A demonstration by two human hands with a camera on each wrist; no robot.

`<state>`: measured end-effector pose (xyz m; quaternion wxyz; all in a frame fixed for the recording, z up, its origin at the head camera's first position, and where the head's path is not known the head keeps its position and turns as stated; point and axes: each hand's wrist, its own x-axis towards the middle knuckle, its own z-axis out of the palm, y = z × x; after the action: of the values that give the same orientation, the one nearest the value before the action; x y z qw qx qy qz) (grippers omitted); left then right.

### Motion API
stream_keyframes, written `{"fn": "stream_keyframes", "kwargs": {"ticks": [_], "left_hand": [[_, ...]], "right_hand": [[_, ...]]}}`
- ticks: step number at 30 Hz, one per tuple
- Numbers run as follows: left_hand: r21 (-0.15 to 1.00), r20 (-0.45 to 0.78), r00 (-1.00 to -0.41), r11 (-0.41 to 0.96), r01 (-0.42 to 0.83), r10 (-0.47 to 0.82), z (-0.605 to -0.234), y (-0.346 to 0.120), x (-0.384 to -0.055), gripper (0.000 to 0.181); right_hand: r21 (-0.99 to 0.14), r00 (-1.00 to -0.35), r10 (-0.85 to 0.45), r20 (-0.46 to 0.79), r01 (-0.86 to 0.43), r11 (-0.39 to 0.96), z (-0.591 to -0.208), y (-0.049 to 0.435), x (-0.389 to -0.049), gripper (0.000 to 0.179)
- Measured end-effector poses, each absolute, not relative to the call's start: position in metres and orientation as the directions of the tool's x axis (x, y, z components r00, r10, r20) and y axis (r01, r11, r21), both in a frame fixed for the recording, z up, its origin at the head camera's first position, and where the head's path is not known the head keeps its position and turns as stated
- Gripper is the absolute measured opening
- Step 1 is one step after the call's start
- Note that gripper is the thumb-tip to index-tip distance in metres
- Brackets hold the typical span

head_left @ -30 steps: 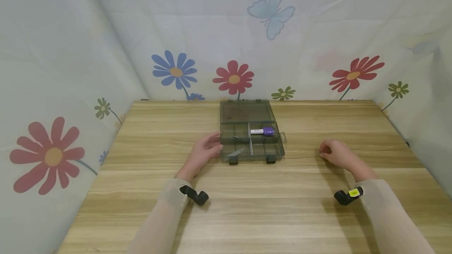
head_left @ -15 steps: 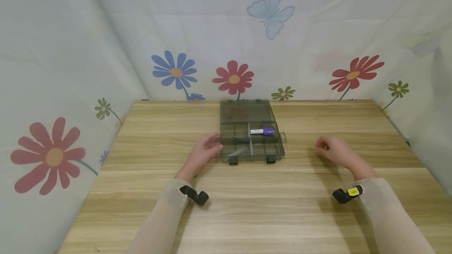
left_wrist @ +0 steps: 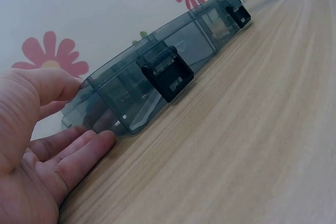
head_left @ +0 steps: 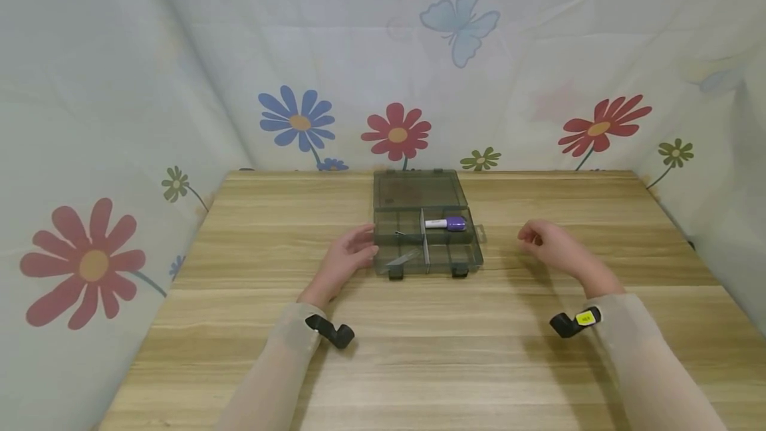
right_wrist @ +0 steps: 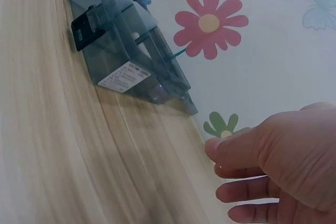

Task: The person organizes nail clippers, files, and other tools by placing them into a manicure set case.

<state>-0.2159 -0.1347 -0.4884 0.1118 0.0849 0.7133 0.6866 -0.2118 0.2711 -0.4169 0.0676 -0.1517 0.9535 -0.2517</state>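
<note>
A translucent grey compartment box (head_left: 461,258) lies on the table with its lid (head_left: 419,189) folded back. My left hand (head_left: 344,258) touches the box's left end; in the left wrist view its thumb is at the upper edge and its fingers (left_wrist: 86,153) lie low against the side wall. Inside the box rests a small white-and-purple piece (head_left: 445,223), shaped like a nail polish bottle. A thin dark rod (head_left: 409,236) and a clear flat strip (head_left: 403,258) lie in left compartments. To the right of the box, my right hand (head_left: 553,245) hovers, loosely curled and holding nothing.
The wooden table (head_left: 431,358) runs back to a white curtain (head_left: 359,38) printed with flowers and a butterfly. Two black latches (head_left: 459,272) hang at the box's front edge. A hanging tab (head_left: 481,234) sticks out on the box's right side.
My right hand has moved left and slightly away from me, closer to the box. The left hand, the box and its contents have stayed in place.
</note>
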Motion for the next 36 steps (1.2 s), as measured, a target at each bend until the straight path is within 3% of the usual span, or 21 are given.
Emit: {"fn": "stream_keyframes", "kwargs": {"ticks": [17, 29, 36], "left_hand": [[0.999, -0.022, -0.973, 0.049, -0.011, 0.230, -0.494, -0.134, -0.214, 0.052], [0.998, -0.049, -0.956, 0.050, -0.036, 0.291, -0.472, -0.134, -0.210, 0.055], [0.998, -0.035, -0.963, 0.054, -0.022, 0.268, -0.489, -0.135, -0.216, 0.056]], "right_hand": [[-0.541, -0.887, -0.458, 0.050, -0.409, 0.734, -0.413, 0.237, -0.223, 0.009], [-0.548, -0.851, -0.518, 0.090, -0.477, 0.687, -0.411, 0.212, -0.228, 0.009], [-0.545, -0.828, -0.554, 0.084, -0.503, 0.670, -0.412, 0.197, -0.231, 0.010]]}}
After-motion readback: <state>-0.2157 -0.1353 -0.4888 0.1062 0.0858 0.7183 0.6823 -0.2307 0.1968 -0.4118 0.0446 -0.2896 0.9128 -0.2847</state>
